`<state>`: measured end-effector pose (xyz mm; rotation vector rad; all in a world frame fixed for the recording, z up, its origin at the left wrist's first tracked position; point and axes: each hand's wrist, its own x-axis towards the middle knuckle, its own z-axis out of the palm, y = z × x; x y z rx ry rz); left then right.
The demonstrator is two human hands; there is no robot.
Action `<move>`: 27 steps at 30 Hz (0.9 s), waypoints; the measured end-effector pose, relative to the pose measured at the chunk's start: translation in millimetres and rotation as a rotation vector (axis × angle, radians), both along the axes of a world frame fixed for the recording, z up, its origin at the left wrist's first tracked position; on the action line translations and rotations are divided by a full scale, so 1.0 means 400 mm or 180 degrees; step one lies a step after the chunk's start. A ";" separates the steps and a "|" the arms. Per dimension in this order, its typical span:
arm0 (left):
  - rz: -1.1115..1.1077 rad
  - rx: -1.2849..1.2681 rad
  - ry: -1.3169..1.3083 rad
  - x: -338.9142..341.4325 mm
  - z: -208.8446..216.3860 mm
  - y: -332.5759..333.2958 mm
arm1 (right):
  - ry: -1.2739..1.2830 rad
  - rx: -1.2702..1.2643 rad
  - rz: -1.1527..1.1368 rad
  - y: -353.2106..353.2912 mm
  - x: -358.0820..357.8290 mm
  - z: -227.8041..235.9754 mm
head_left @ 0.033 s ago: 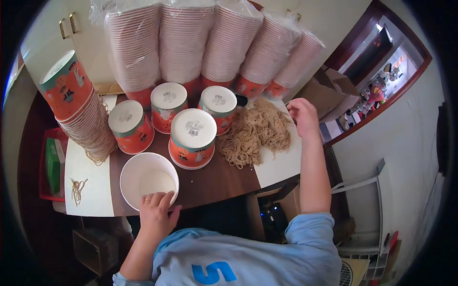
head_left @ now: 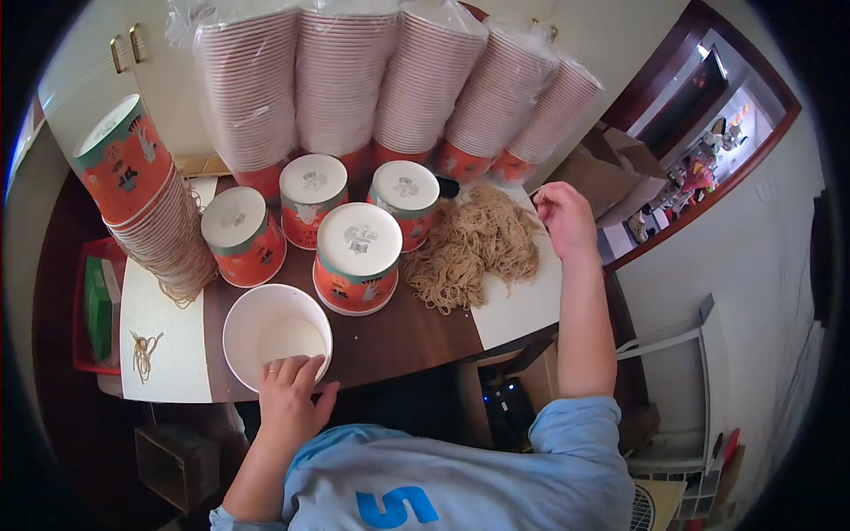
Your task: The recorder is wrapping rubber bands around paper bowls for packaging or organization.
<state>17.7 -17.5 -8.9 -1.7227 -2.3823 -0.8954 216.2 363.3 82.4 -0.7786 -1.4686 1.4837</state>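
My left hand (head_left: 290, 398) lies over the near rim of an upright white-lined paper bucket (head_left: 266, 311), fingers curled over the edge and thumb apart on the right. The bucket looks vacant inside. My right hand (head_left: 569, 219) is raised at the far right, its fingers bent together; what they pinch, if anything, is too small to tell. Beside it sits a heap of thin tan loops (head_left: 482, 243), like rubber bands. Several orange paper buckets (head_left: 359, 283) with green bands stand upside down behind the upright one.
Tall plastic-wrapped stacks of buckets (head_left: 341, 88) line the back. A leaning bucket stack (head_left: 133, 168) stands left, with tan loops around it. A few loops (head_left: 144, 354) lie on the white left strip. A cardboard box (head_left: 611, 177) is beyond my right hand; a red crate (head_left: 84, 354) sits left.
My right hand has shifted very slightly to the right. My left hand and the buckets have not visibly moved.
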 end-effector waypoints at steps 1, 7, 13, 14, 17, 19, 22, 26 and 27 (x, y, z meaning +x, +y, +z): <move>-0.0086 0.0245 -0.0199 0.002 0.007 -0.004 | 0.0127 -0.0153 0.0230 -0.053 -0.017 0.030; -0.0872 0.0729 -0.2566 0.051 0.083 0.033 | 0.0508 -0.1152 0.1635 -0.419 -0.086 -0.080; -0.1023 0.0664 -0.5017 0.067 0.037 0.027 | 0.0314 -0.1470 0.1962 -0.605 -0.134 -0.182; -0.0984 0.0659 -0.5006 0.061 0.033 0.018 | 0.0310 -0.1114 0.1902 -0.621 -0.139 -0.197; -0.0721 0.0286 -0.5132 0.049 0.027 -0.003 | 0.0200 -0.0539 0.1755 -0.657 -0.150 -0.215; -0.0590 -0.0012 -0.5416 0.041 0.028 -0.015 | 0.0003 0.0225 0.1432 -0.673 -0.160 -0.213; -0.0563 0.0137 -0.5253 0.034 0.010 -0.036 | -0.0371 0.0594 0.1528 -0.663 -0.151 -0.199; -0.0915 0.0121 -0.4977 0.021 0.002 -0.069 | -0.0554 0.1999 0.1280 -0.622 -0.135 -0.167; -0.1036 -0.0062 -0.4803 0.017 0.012 -0.071 | -0.0544 0.2396 0.1311 -0.617 -0.147 -0.132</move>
